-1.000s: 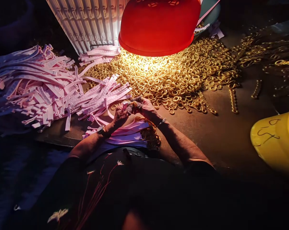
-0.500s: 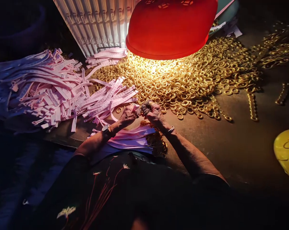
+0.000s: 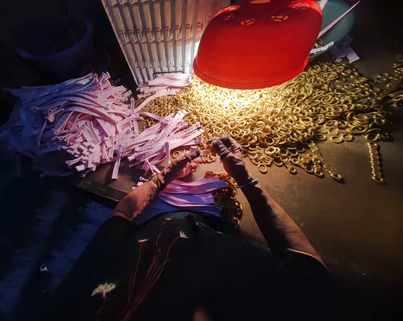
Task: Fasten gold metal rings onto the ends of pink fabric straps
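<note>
My left hand (image 3: pixel 184 165) is in front of the smaller heap of pink strips (image 3: pixel 170 138), its fingers curled and a dark covering on the thumb. Whatever it pinches is too small to make out. To its right, my right hand (image 3: pixel 233 157) reaches to the front edge of a heap of gold rings (image 3: pixel 281 111). Dark coverings wrap its fingertips, which bend together; what lies between them is unclear. A small gap separates both hands. Below them lies a bundle of pink strips (image 3: pixel 188 196) with gold rings (image 3: pixel 233 203) at its right end.
A red lamp shade (image 3: pixel 258 44) hangs low over the rings. Behind it stands a ribbed pale panel (image 3: pixel 161 35). At left is a large pile of pink strips (image 3: pixel 91 120). A greenish basin (image 3: pixel 338 22) is at the back right, and a chain of rings (image 3: pixel 375 162) lies on the dark table (image 3: pixel 308 209).
My hands, close together before, have moved apart; the right has lifted its fingers toward the rings and the left has lowered slightly. The whole view has shifted, moving the scene rightward.
</note>
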A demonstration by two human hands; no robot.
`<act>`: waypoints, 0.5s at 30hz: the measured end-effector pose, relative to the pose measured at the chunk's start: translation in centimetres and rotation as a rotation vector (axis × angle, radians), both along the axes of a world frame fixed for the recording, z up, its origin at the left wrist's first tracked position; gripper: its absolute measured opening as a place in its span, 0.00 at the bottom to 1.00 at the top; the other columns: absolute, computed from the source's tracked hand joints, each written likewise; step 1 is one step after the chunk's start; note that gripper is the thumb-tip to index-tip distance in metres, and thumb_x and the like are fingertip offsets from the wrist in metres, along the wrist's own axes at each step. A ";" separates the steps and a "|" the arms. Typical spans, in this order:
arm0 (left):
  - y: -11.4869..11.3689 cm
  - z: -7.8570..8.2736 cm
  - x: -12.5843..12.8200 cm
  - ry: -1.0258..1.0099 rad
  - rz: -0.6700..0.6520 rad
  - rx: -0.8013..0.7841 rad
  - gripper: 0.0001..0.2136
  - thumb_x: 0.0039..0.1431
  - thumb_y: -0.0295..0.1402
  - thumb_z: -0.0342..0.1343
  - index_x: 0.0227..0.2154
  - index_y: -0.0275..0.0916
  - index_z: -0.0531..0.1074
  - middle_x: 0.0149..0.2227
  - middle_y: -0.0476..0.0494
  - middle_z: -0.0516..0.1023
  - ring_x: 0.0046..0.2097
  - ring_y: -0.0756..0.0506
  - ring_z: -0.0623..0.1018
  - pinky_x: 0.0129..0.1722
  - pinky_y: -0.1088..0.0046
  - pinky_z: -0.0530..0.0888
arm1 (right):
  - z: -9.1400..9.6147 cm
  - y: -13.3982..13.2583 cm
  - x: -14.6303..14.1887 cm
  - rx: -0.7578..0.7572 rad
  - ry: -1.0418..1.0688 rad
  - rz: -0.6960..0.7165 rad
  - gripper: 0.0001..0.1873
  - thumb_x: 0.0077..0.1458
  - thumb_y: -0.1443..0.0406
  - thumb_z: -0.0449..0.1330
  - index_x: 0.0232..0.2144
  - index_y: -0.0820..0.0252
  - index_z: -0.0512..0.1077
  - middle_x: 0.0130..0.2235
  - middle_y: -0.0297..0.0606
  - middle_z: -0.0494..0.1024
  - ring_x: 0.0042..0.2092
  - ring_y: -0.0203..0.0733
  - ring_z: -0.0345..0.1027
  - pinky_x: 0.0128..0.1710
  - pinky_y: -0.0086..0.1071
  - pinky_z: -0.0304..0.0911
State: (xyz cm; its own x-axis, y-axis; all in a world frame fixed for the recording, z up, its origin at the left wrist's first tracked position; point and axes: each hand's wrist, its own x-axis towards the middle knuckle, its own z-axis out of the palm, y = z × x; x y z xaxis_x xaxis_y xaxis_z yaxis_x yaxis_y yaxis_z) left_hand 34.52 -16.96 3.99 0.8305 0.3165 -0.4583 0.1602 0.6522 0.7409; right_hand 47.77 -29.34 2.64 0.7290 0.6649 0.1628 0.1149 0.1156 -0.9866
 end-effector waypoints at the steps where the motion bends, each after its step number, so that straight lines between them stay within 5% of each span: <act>1: 0.0 0.1 0.0 -0.010 0.031 -0.052 0.14 0.54 0.40 0.69 0.35 0.37 0.73 0.29 0.46 0.76 0.24 0.52 0.69 0.25 0.75 0.63 | 0.3 -0.1 0.4 0.058 0.137 0.033 0.26 0.54 0.40 0.65 0.33 0.54 0.67 0.35 0.37 0.77 0.35 0.41 0.72 0.37 0.39 0.71; 4: 0.0 0.3 0.4 0.030 0.093 -0.154 0.12 0.62 0.42 0.62 0.39 0.38 0.75 0.29 0.45 0.76 0.24 0.51 0.69 0.26 0.73 0.66 | 0.9 -0.5 0.9 0.117 0.339 0.110 0.29 0.48 0.40 0.70 0.34 0.53 0.64 0.33 0.33 0.75 0.29 0.38 0.70 0.27 0.35 0.68; 7: -0.1 0.5 0.9 0.069 0.114 -0.153 0.09 0.62 0.37 0.59 0.40 0.38 0.77 0.26 0.46 0.75 0.22 0.51 0.66 0.24 0.75 0.64 | 1.0 -1.1 0.3 0.019 0.240 0.124 0.27 0.51 0.41 0.70 0.35 0.52 0.65 0.26 0.28 0.69 0.22 0.34 0.59 0.19 0.30 0.56; 12: -1.2 1.6 1.6 0.088 0.099 -0.064 0.04 0.57 0.31 0.63 0.32 0.37 0.74 0.19 0.54 0.64 0.20 0.55 0.59 0.21 0.80 0.55 | 1.8 -1.1 -1.9 -0.092 -0.028 0.049 0.23 0.60 0.42 0.62 0.38 0.53 0.69 0.24 0.28 0.62 0.26 0.36 0.54 0.25 0.31 0.55; 15: -1.8 2.1 1.8 0.118 0.074 -0.004 0.14 0.55 0.31 0.67 0.24 0.37 0.65 0.17 0.58 0.57 0.18 0.58 0.55 0.20 0.82 0.50 | 2.4 -0.8 -2.4 -0.108 -0.128 -0.005 0.22 0.64 0.43 0.58 0.40 0.55 0.70 0.26 0.31 0.64 0.30 0.38 0.55 0.30 0.33 0.57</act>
State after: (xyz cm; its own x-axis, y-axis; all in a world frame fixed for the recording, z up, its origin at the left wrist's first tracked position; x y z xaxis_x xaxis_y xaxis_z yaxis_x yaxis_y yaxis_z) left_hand 36.31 -18.75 6.13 0.7450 0.3728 -0.5532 0.1979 0.6684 0.7170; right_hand 45.33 -30.11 5.08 0.7105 0.6796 0.1825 0.2410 0.0087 -0.9705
